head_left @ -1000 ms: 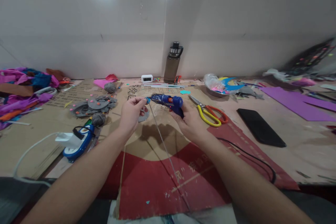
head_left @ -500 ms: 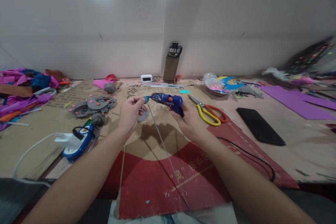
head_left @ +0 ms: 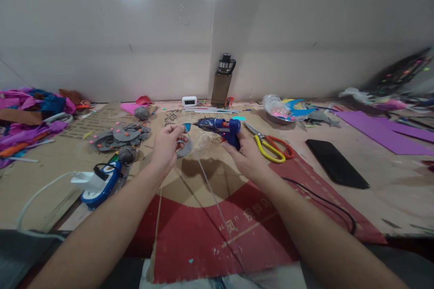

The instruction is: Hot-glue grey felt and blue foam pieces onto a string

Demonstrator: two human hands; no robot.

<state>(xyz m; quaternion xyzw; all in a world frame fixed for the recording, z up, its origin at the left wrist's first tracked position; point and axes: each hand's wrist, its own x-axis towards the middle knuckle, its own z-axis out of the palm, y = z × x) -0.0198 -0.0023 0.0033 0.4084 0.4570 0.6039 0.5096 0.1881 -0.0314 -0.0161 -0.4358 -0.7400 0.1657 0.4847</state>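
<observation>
Shifted: the hot-glue gun (head_left: 228,127), drawn rightward; its nozzle, close against the blue piece (head_left: 187,127) half a second earlier, now stood apart from it.

Blue piece, small, one: at the left hand's fingertips, above the middle of the cardboard (head_left: 183,244).
Grey string, one (head_left: 209,185): ran from beside the blue piece down toward the near edge.
Grey disc, one (head_left: 185,148): just below the left fingers; whether gripped could not be told.
Scissors, one pair (head_left: 261,136): blades parted, one yellow and one orange-red handle, right of the gun.
Grey yarn balls, two (head_left: 127,155): at left, well apart.
Phone, one (head_left: 337,164); lidded bottle, one (head_left: 222,83); digital clock, one (head_left: 189,101); blue-and-white power strip, one (head_left: 101,188): all on the counter (head_left: 383,189).

Pose: both forearms reached forward, converging. Left hand (head_left: 167,146) pinched the blue piece between thumb and forefinger, other fingers curled. Right hand (head_left: 246,153) was closed around the gun's grip, nozzle pointing left; the trigger finger was hidden.

Writing: Chinese characters on the cardboard's red part, “风” in quotation marks legible, those beside it unclear. The clock's display and the power strip's round mark were too small to read.
</observation>
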